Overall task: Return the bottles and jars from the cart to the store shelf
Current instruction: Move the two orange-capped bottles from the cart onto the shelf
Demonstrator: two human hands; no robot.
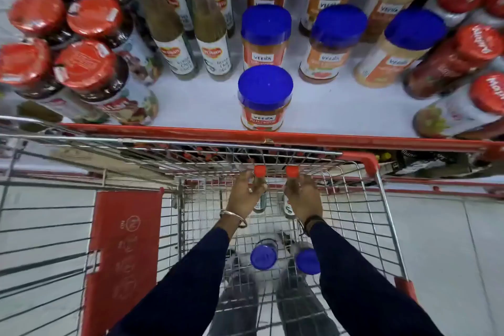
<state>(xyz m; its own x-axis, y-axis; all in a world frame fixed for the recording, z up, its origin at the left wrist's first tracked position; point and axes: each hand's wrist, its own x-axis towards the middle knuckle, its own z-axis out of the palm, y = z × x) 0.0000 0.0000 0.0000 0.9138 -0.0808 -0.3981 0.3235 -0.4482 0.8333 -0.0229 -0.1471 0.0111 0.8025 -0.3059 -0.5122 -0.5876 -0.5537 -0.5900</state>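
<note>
Inside the wire cart (381, 215), my left hand (246, 194) is closed around the neck of a red-capped sauce bottle (259, 172). My right hand (302, 196) grips a second red-capped sauce bottle (292, 172) beside it. Both bottles stand upright near the cart's far wall. Two blue-lidded jars (264, 256) (308, 261) stand on the cart floor between my forearms. On the white store shelf (207, 103) above, one blue-lidded jar (265, 98) stands at the front edge, with more blue-lidded jars behind it and matching green sauce bottles (212, 35) to its left.
Red-lidded jars (84, 65) crowd the shelf's left side, and red-capped ketchup bottles (458, 60) lean in at the right. A red shelf lip (354, 138) runs just beyond the cart. The cart's red child-seat flap (122, 254) is at the left. Bare shelf shows between the green bottles and the front jar.
</note>
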